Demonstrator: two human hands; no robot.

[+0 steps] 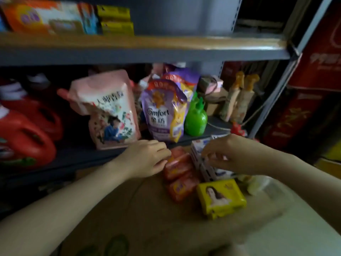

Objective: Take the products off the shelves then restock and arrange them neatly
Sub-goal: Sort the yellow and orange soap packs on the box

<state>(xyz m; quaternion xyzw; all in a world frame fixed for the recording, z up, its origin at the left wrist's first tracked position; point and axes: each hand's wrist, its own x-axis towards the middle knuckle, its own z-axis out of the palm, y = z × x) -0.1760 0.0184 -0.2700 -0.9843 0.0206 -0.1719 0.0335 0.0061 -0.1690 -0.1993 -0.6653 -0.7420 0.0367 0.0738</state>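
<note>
- Both bare forearms reach in from the bottom edge over a brown cardboard surface [147,209], which sits in front of the lower shelf.
- Left hand [147,157]: its fingers [162,156] are curled, tips touching the top of a row of orange-red soap bars [180,171]; whether they actually pinch a bar cannot be told through the blur.
- Right hand [227,154]: its fingers [210,154] are bent down onto a stack of white-and-blue boxes [201,163] standing on edge just right of the orange-red bars; a firm hold cannot be made out.
- A yellow soap pack [221,198] lies on the cardboard, just in front of the white-and-blue boxes and beside the nearest orange-red bar.
- Behind the hands, on the lower shelf [73,154], stand a pink refill pouch [107,108], a purple Comfort pouch [162,111] and a green bottle [195,119], side by side.
- Red detergent jugs [27,133] fill the left of that shelf.
- On the upper shelf [138,50] sit an orange pack [36,17] and yellow boxes [115,19], blurred.
- Red cartons [317,71] are stacked to the right of the rack.
</note>
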